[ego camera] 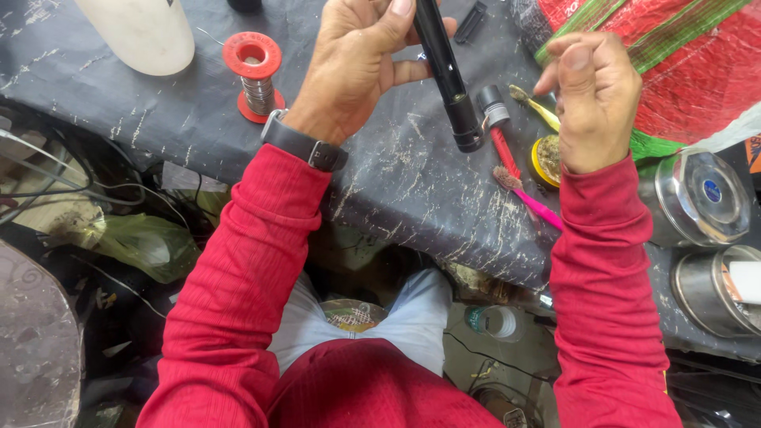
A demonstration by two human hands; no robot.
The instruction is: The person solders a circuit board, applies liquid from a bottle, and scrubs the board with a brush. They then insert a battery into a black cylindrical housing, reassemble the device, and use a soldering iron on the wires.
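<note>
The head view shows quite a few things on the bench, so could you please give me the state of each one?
Black tube: held tilted above the table by the left hand.
Right hand: loosely curled, whether it holds anything is unclear.
Red spool: upright, wire wound on it.
Pink brush: lying flat.
Steel tins: one lidded, one open.
Yellow pot: open.

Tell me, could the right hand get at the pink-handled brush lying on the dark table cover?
Probably yes. The right hand hovers with fingers pinched, apparently holding nothing, just above the pink-handled brush, which lies uncovered on the dark table cover. The left hand holds the black tube off to the side.
</note>
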